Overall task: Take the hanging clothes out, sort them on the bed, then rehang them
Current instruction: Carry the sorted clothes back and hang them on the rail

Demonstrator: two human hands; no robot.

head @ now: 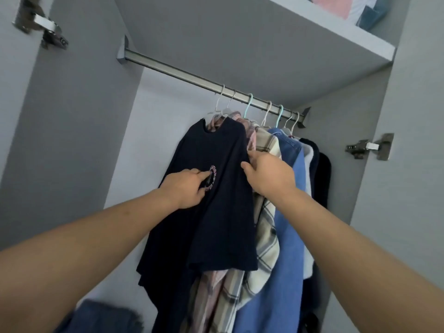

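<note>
Several garments hang on hangers from a metal rail inside a grey wardrobe. Frontmost is a navy T-shirt with a round pink print on its chest. My left hand pinches the shirt's fabric right at the print. My right hand grips the shirt's right edge near the sleeve, fingers curled behind the cloth. Behind it hang a pink plaid shirt, a cream checked shirt, a blue denim shirt, a white garment and a dark one.
The rail's left half is bare. A shelf above holds folded clothes. Blue folded fabric lies on the wardrobe floor at lower left. Door hinges sit at the upper left and on the right panel.
</note>
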